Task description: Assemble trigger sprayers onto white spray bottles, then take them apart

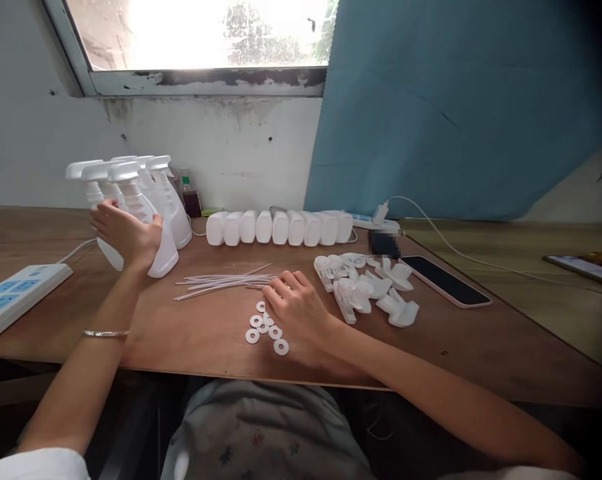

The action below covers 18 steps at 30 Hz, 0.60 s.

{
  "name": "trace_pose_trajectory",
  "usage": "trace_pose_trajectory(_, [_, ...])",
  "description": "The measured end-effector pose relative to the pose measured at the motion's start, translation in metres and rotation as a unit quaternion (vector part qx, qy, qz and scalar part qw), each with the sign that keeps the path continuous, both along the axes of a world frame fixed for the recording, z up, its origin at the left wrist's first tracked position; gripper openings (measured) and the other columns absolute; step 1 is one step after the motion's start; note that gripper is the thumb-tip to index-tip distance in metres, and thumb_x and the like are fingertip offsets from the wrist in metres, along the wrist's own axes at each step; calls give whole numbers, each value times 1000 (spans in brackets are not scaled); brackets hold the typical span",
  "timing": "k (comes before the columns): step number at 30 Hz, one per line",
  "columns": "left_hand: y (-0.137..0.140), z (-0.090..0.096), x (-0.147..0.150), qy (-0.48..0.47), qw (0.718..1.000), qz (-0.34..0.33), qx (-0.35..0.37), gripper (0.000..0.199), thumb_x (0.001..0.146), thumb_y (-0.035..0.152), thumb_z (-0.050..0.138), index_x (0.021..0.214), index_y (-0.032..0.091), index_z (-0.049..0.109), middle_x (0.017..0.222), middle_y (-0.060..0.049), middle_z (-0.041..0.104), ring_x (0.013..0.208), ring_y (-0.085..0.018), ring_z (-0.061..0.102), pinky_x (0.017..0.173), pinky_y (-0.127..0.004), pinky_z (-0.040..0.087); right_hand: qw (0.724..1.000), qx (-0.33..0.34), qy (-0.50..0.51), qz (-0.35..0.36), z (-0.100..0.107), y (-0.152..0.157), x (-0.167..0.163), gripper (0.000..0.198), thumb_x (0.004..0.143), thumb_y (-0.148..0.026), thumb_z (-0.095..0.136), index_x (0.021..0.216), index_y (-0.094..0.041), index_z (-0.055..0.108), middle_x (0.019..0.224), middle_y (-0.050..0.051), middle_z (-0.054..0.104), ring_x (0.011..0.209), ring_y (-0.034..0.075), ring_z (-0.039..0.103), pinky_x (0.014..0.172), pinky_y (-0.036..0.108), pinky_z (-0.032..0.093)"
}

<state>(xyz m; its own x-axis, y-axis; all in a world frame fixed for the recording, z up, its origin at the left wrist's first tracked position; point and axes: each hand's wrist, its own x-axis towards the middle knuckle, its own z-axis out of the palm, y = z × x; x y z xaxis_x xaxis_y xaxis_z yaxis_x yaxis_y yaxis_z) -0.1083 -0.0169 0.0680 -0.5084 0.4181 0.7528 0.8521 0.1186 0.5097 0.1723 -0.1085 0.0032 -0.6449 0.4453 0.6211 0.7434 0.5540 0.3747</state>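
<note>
Several seemingly finished spray bottles (171, 207) stand left of the thin tubes (221, 284), unfitted trigger heads (355, 290) right, washers (268, 323) in front; left hand (128, 235) at bottles, right hand (298, 307) at tubes, grips unclear.

window (181, 37) glare: blown out | indoors: dim | right corners: dark

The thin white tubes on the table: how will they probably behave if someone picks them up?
The thin white tubes are probably fairly stiff, since they lie almost straight. They seem light, being so slender. Lying loosely crossed, they may slide apart or roll.
</note>
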Motion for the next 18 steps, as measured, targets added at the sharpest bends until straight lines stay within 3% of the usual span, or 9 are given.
trace_pose_trajectory(7, [-13, -32, -24, 57, 981, 17, -186, 75, 64, 48, 60, 118, 2, 35, 113, -23, 50, 103, -34, 48, 81, -39, 38, 998, 20, 9, 59, -7, 7, -14, 13, 78, -12, 47, 66, -17, 50, 66, 2, 56, 68, 16, 45, 65, 32, 27])
trace_pose_trajectory(10, [-20, -33, -33, 58, 961, 8, -269, 58, 66, 51, 56, 103, 6, 49, 100, -19, 58, 94, -33, 53, 74, -38, 39, 997, -20, 38, 65, -12, 7, -12, 13, 79, -14, 46, 68, -17, 53, 68, 4, 59, 70, 16, 47, 67, 32, 30])
trace_pose_trajectory(12, [-26, -30, -34, 58, 955, -11, -289, 45, 69, 54, 52, 85, 12, 54, 87, -14, 60, 86, -31, 55, 69, -36, 40, 990, -85, 90, 69, -14, 6, -12, 13, 80, -15, 45, 72, -17, 54, 70, 4, 61, 72, 17, 50, 69, 31, 34])
trace_pose_trajectory(15, [-42, -23, -22, 84, 972, -33, -215, 36, 72, 52, 50, 77, 17, 52, 77, -7, 59, 78, -27, 56, 67, -34, 40, 944, -226, 220, 97, -14, 6, -14, 9, 80, -20, 48, 84, -17, 56, 81, 5, 64, 82, 17, 54, 75, 32, 40])
trace_pose_trajectory(18, [-67, -20, 7, 143, 981, -35, -127, 31, 71, 46, 54, 84, 17, 53, 83, -6, 60, 74, -24, 57, 62, -31, 39, 844, -364, 367, 145, -7, 8, -16, 31, 76, -32, 58, 102, -19, 52, 102, 7, 61, 95, 18, 55, 82, 34, 43])
